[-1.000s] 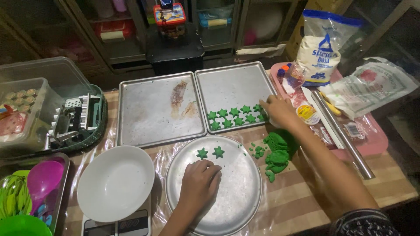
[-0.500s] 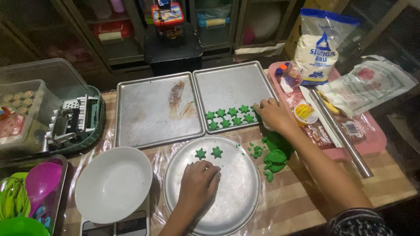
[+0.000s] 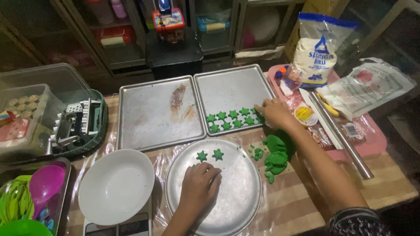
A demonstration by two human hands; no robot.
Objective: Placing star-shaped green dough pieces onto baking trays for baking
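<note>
Right hand (image 3: 274, 112) fingers, curled together, touch the green star cookies (image 3: 232, 119) at the near right of the right baking tray (image 3: 232, 89), barely shifted since earlier. Left hand (image 3: 199, 185), fingers bent and pressed down, stays on the round tray (image 3: 236, 201), near two green stars (image 3: 209, 155). Green dough (image 3: 275, 153) lies right on the table.

The scene is dim, lit from above, with the brightest patch in the middle of the frame. The two baking trays (image 3: 232, 94) and the round metal plate (image 3: 238, 196) give back soft grey glare. The cabinets along the top and the right edge sink into shadow. Detail is soft and grainy, and lines bow slightly toward the corners.
</note>
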